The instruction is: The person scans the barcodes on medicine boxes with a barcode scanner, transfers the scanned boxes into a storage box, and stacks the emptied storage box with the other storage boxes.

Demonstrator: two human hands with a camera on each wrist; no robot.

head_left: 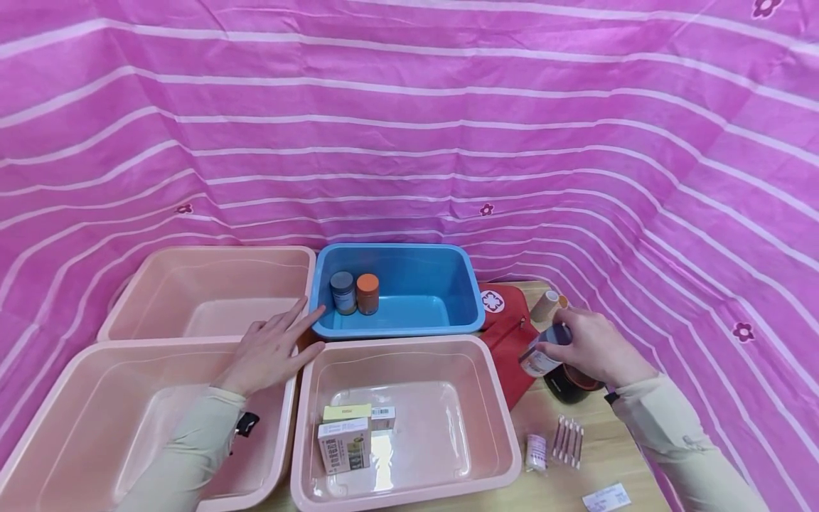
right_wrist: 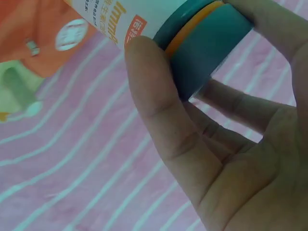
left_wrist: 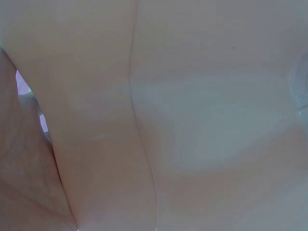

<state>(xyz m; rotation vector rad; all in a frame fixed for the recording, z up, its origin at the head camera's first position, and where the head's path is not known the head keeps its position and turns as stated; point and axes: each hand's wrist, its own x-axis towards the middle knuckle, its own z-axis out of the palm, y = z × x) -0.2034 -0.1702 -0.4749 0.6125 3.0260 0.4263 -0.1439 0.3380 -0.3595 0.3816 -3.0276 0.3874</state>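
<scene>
My right hand [head_left: 601, 345] grips a pill bottle [head_left: 537, 361] by its dark lid, above the table's right side. The bottle is tilted; the right wrist view shows its white label [right_wrist: 127, 19] with orange print, and the thumb pressing near the lid. My left hand [head_left: 265, 359] has its fingers spread over the rims where the bins meet. In the left wrist view a pink bin wall [left_wrist: 216, 120] fills most of the picture. Inside the blue bin [head_left: 397, 332] stand a dark-lidded jar [head_left: 344, 293] and an orange-lidded jar [head_left: 367, 294].
The near pink bin [head_left: 505, 455] holds small medicine boxes [head_left: 345, 444]. Two other pink bins [head_left: 205, 252] [head_left: 38, 427] stand left. A red first-aid pouch [head_left: 508, 355], dark round container [head_left: 566, 387], beige roll [head_left: 544, 306], cotton swabs [head_left: 567, 442], wrapped roll [head_left: 536, 453] and white packet [head_left: 606, 497] lie right.
</scene>
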